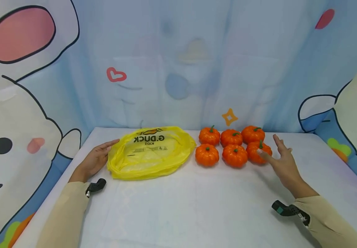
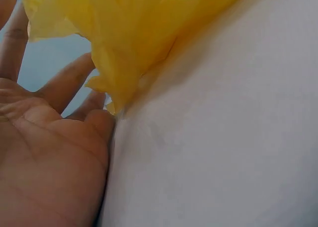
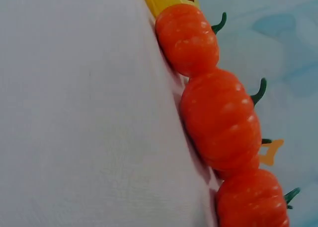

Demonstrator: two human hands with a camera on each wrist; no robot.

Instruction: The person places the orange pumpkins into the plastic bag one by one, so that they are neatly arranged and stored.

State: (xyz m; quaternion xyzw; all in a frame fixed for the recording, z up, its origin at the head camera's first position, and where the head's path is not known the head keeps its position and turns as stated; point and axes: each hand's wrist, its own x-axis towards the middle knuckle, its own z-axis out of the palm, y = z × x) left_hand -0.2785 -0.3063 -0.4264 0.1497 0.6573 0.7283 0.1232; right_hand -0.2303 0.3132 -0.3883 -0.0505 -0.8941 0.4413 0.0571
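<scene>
A yellow plastic bag (image 1: pixel 149 151) with dark printing lies flat on the left half of the table. My left hand (image 1: pixel 96 160) is at its left edge, fingers extended and fingertips at the plastic. In the left wrist view the palm (image 2: pixel 49 157) faces the camera beside the crumpled bag (image 2: pixel 134 33). Several small orange pumpkins (image 1: pixel 235 156) with green stems sit in two rows right of the bag. Beside the rightmost front pumpkin (image 1: pixel 259 152) is my right hand (image 1: pixel 285 168), fingers spread, holding nothing. Its thumb overlaps that pumpkin; contact cannot be told. The right wrist view shows pumpkins (image 3: pixel 221 117) but no hand.
A white cloth covers the table (image 1: pixel 178 210). Behind it hangs a pale blue curtain (image 1: pixel 178 69) with cartoon animals at both sides. The back-row pumpkins (image 1: pixel 209 136) stand near the table's far edge. Each wrist wears a small black camera (image 1: pixel 96 186).
</scene>
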